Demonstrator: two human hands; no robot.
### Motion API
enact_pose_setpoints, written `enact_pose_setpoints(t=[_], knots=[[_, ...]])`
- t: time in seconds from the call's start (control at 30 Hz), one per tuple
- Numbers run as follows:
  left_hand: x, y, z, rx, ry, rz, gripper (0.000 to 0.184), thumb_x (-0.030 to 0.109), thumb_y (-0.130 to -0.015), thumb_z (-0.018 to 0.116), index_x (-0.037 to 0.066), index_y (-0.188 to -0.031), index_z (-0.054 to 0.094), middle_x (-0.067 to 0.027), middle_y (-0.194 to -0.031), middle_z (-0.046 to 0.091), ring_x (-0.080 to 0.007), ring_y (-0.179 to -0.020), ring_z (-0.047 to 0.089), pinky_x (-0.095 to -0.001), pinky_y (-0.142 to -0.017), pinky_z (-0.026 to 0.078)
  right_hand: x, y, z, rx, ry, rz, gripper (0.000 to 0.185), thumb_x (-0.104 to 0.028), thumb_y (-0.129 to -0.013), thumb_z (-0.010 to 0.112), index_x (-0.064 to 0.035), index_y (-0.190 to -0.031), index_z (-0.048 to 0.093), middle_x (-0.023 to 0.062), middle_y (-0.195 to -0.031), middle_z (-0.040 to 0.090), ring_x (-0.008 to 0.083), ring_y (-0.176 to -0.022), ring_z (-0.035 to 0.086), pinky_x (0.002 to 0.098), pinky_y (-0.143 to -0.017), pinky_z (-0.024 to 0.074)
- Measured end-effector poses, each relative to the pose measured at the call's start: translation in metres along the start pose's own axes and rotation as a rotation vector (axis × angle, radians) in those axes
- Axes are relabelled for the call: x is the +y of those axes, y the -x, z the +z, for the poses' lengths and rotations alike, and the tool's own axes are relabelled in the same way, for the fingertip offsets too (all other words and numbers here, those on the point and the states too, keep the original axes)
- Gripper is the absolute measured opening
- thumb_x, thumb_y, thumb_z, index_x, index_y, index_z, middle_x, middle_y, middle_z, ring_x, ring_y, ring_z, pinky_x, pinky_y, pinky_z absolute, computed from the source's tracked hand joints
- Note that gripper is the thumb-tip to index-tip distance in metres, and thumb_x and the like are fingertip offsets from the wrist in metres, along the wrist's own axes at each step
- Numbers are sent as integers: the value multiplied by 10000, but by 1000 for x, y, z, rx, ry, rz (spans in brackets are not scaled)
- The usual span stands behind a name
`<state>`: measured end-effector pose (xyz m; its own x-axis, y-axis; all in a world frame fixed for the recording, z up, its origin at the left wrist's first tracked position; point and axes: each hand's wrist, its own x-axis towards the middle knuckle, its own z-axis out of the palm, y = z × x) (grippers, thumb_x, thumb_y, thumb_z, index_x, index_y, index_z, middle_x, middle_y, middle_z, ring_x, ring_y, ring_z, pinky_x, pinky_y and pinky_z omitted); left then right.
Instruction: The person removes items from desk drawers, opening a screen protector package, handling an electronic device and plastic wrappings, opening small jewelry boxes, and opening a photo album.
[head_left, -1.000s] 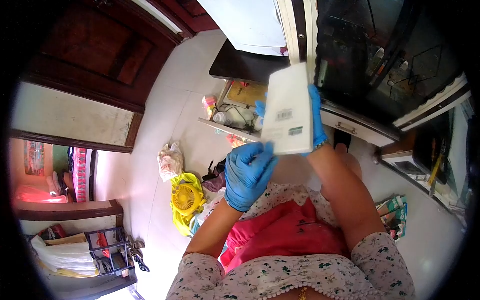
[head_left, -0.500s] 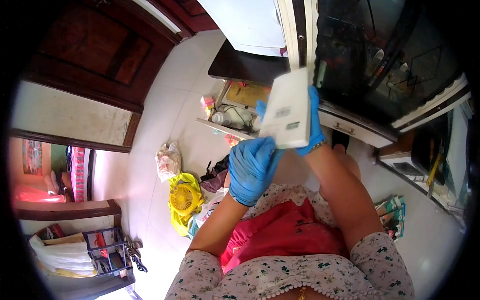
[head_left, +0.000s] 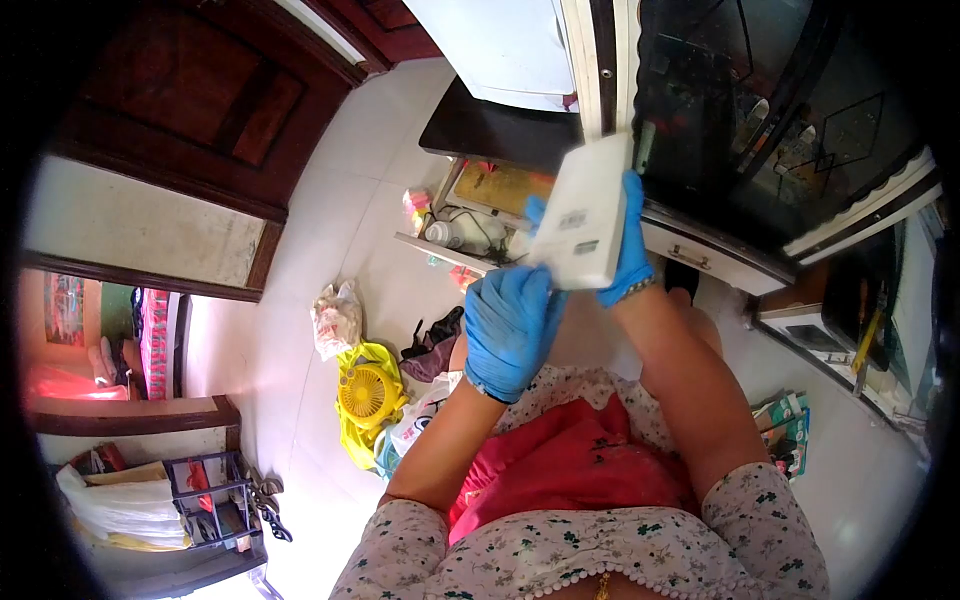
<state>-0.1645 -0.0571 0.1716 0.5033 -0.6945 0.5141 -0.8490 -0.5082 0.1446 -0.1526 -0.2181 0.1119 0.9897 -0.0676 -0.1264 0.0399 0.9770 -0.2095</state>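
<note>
A flat white box [head_left: 590,190] with small printed labels is held up in front of me, tilted. Blue gloves cover both hands. My right hand [head_left: 630,250] grips the box from beneath and along its right side, with fingertips showing at the far left edge. At the near left corner, my left hand [head_left: 512,330] is closed, its curled fingers against the box edge; the fingertips are partly hidden. Beyond the box, an open drawer [head_left: 470,262] holds a white bottle [head_left: 443,234] and other items.
A yellow fan [head_left: 368,395] and a plastic bag [head_left: 338,320] lie on the floor to the left. The glass-fronted cabinet [head_left: 720,120] rises at the right. A dark rack [head_left: 215,500] stands at lower left, and packets [head_left: 785,430] lie at right.
The box has shifted slightly to the right and up, with my right hand on it. My left hand has moved a little up and turned, staying at the near corner.
</note>
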Motion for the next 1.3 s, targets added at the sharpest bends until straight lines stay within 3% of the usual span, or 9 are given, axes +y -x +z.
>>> enact_pose_setpoints(t=[0.1, 0.23, 0.4, 0.5, 0.63, 0.93, 1.0, 1.07, 1.3], knots=[[-3, 2, 4, -14, 21, 31, 337, 98, -649, 720, 94, -905, 500, -60, -829, 542, -261, -751, 508, -380, -657, 368, 2, 4, 6, 61, -45, 3, 798, -728, -760, 378, -172, -1332, 362, 228, -1287, 399, 373, -1168, 422, 566, -959, 342], [-7, 7, 2, -102, 34, 102, 345, 90, -635, 716, 96, -896, 491, -65, -804, 528, -264, -731, 501, -394, -617, 363, 4, 1, 0, 37, -14, 41, 935, -793, -712, 372, -184, -1401, 208, 270, -1345, 314, 405, -1194, 400, 550, -950, 351], [-4, 1, 3, 74, 166, 94, 313, 67, -620, 713, 94, -879, 538, -49, -733, 521, -259, -689, 509, -380, -597, 392, 4, -1, 0, 4, -77, 53, 917, -789, -721, 356, -172, -1388, 232, 262, -1334, 316, 401, -1192, 391, 553, -960, 340], [-2, 1, -3, -109, 78, 81, 323, 62, -624, 711, 83, -917, 576, -33, -697, 509, -238, -654, 513, -362, -558, 403, 5, -1, -1, -7, -49, 67, 906, -785, -723, 355, -170, -1379, 247, 261, -1335, 309, 401, -1180, 396, 560, -956, 339], [2, 5, -3, -50, 6, 112, 371, 65, -633, 707, 71, -984, 589, -32, -695, 513, -224, -646, 525, -353, -530, 404, 7, -5, -1, 2, -49, 82, 892, -781, -726, 350, -161, -1362, 275, 254, -1324, 318, 400, -1156, 414, 558, -945, 351], [-3, 17, 7, 58, 378, 153, 377, 59, -708, 673, 62, -1071, 574, -83, -797, 557, -240, -682, 566, -344, -573, 444, 10, -9, -3, 108, -33, 70, 826, -752, -732, 350, -120, -1264, 383, 238, -1202, 421, 398, -1029, 498, 531, -873, 418], [2, 15, 6, 27, 408, -214, 464, 114, -718, 697, 48, -1146, 532, -94, -796, 559, -258, -722, 572, -348, -639, 453, 11, -9, -4, 104, 28, 73, 810, -743, -736, 348, -112, -1242, 401, 238, -1169, 449, 389, -983, 521, 500, -819, 460], [1, 7, -6, -84, 488, -329, 573, 161, -715, 715, 54, -1228, 483, -110, -839, 567, -260, -803, 559, -354, -718, 444, 9, -12, -10, 67, 13, 83, 809, -741, -739, 350, -110, -1243, 399, 238, -1161, 454, 385, -981, 523, 489, -802, 472], [-16, -24, -21, -273, 107, 92, 642, 267, -727, 687, 77, -1287, 437, -144, -929, 564, -283, -829, 536, -357, -707, 450, 16, -15, -21, 13, -67, 136, 805, -742, -754, 339, -131, -1277, 372, 234, -1153, 457, 387, -973, 526, 525, -796, 478]])
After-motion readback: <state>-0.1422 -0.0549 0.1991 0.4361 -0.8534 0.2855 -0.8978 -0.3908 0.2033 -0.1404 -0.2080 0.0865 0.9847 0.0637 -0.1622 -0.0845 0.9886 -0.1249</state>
